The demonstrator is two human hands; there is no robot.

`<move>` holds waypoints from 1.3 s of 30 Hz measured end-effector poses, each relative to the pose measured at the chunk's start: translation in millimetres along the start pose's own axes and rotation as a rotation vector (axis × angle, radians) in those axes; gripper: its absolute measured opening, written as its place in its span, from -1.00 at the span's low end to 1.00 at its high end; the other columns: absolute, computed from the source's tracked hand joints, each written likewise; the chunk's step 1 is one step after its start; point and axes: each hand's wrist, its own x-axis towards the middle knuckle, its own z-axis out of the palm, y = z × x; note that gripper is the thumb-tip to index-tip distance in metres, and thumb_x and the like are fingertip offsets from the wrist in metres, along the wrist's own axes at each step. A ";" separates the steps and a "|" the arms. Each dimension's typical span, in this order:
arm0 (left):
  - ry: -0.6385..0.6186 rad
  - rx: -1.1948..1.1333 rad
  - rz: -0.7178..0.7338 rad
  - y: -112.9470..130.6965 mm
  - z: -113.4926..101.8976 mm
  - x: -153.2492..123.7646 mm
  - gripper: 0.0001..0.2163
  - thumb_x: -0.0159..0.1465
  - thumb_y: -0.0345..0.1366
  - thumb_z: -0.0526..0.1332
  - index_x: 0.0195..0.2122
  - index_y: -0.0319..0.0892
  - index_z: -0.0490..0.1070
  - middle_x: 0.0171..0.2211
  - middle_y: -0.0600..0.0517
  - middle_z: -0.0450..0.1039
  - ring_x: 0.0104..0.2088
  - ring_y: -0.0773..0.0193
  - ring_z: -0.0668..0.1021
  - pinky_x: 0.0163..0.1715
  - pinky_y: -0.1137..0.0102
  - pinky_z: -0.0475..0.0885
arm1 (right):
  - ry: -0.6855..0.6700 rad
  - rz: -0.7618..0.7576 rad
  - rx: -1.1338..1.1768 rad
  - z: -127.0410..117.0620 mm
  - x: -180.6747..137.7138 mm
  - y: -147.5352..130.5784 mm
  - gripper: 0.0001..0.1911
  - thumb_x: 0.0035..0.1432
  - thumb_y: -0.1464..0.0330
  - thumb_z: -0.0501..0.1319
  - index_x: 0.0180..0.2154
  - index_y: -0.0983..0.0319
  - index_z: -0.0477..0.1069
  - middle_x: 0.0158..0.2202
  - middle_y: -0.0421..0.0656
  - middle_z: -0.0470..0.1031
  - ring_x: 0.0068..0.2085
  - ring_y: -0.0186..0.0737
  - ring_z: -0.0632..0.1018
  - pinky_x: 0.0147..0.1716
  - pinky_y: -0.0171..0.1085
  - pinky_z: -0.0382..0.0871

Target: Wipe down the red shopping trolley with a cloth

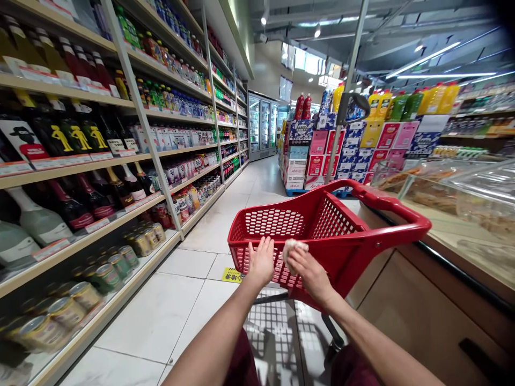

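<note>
A red plastic shopping cart (346, 268) stands side-on in front of me, its handle to the right. My left hand (262, 261) lies flat with fingers stretched out against the near side of the basket, close to the upper rim. Pressed to the same side, a little to the right, is my right hand (308, 268), its fingers over a crumpled whitish cloth (293, 247). The part of the cloth under the palm is hidden. Inside the basket, what shows is perforated red walls.
Shelves of bottles and cans (116, 201) line the left. A counter (438, 316) with clear-covered food (430, 187) is close on the right. Stacked drink boxes (354, 150) stand behind the cart. A yellow floor sticker (232, 275) lies on the white tiles (148, 316).
</note>
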 end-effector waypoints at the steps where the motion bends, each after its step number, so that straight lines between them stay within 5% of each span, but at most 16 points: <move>1: -0.010 0.001 0.006 3.0 -0.5 0.4 -0.39 0.07 -0.52 -0.07 0.20 -0.26 -0.05 0.24 -0.07 -0.06 0.24 0.19 -0.02 0.16 -0.06 -0.19 | -0.015 -0.022 0.000 0.1 -5.2 0.8 -0.69 0.22 0.44 -0.06 -0.14 0.21 0.42 -0.10 -0.11 0.47 0.08 -0.21 0.34 0.02 -0.15 0.34; 4: -0.018 0.006 -0.006 9.5 -2.1 1.8 -0.41 0.07 -0.53 -0.08 0.19 -0.24 0.00 0.22 -0.07 0.01 0.23 0.17 0.03 0.15 -0.08 -0.17 | -0.028 -0.074 0.012 -2.7 -17.8 3.4 -0.68 0.23 0.43 -0.07 -0.18 0.21 0.44 -0.14 -0.14 0.50 0.05 -0.26 0.38 -0.04 -0.23 0.39; 9: 0.060 0.008 0.067 25.4 4.8 5.6 -0.41 0.08 -0.53 -0.10 0.20 -0.27 -0.04 0.24 -0.07 -0.07 0.24 0.21 -0.01 0.17 -0.03 -0.17 | 0.041 0.049 -0.029 -19.4 -6.5 17.3 -0.67 0.20 0.48 -0.03 -0.06 0.22 0.37 0.01 -0.09 0.39 0.17 -0.16 0.21 0.10 -0.04 0.21; 15: 0.036 0.030 0.086 36.1 8.0 9.3 -0.40 0.07 -0.52 -0.08 0.20 -0.27 -0.05 0.24 -0.08 -0.04 0.24 0.18 0.00 0.16 -0.06 -0.17 | -0.009 -0.033 -0.049 -28.8 -22.5 22.5 -0.67 0.21 0.47 -0.06 -0.18 0.22 0.45 -0.12 -0.11 0.49 0.08 -0.20 0.34 0.01 -0.16 0.34; 20: 0.086 0.021 0.129 49.0 7.9 14.7 -0.38 0.06 -0.54 -0.08 0.21 -0.26 -0.09 0.25 -0.07 -0.07 0.24 0.20 -0.03 0.17 -0.03 -0.18 | 0.074 0.112 -0.087 -42.4 -22.0 43.7 -0.67 0.20 0.46 -0.03 -0.05 0.20 0.37 0.01 -0.10 0.39 0.16 -0.16 0.23 0.11 -0.03 0.20; 25: 0.073 0.003 0.103 56.2 8.0 19.3 -0.39 0.05 -0.54 -0.08 0.20 -0.26 -0.05 0.24 -0.07 -0.03 0.24 0.19 0.01 0.16 -0.05 -0.19 | -0.007 -0.009 -0.092 -53.4 -48.4 54.2 -0.66 0.23 0.43 -0.08 -0.17 0.13 0.44 -0.14 -0.18 0.51 0.06 -0.31 0.37 0.03 -0.25 0.33; 30: 0.123 -0.037 0.114 66.9 9.0 25.7 -0.38 0.04 -0.55 -0.07 0.20 -0.30 -0.06 0.25 -0.07 -0.07 0.24 0.22 -0.01 0.17 -0.02 -0.20 | 0.017 0.086 -0.148 -77.2 -31.6 66.1 -0.65 0.19 0.50 -0.02 -0.03 0.19 0.35 0.03 -0.13 0.38 0.16 -0.16 0.23 0.11 -0.06 0.20; 36: 0.100 -0.027 0.127 72.5 10.1 27.2 -0.36 0.03 -0.55 -0.07 0.20 -0.27 -0.06 0.24 -0.07 -0.04 0.23 0.20 0.01 0.16 -0.04 -0.17 | -0.056 -0.026 -0.138 -80.8 -35.1 63.6 -0.67 0.23 0.44 -0.07 -0.20 0.16 0.45 -0.13 -0.18 0.50 0.04 -0.28 0.39 -0.02 -0.24 0.39; 39: 0.124 -0.016 0.118 73.4 10.5 27.4 -0.37 0.02 -0.54 -0.05 0.20 -0.28 -0.04 0.23 -0.09 -0.01 0.23 0.19 0.02 0.17 -0.02 -0.17 | 0.040 0.033 -0.123 -100.8 -24.6 68.9 -0.68 0.20 0.47 -0.03 -0.10 0.17 0.41 -0.05 -0.14 0.44 0.10 -0.22 0.32 0.06 -0.15 0.31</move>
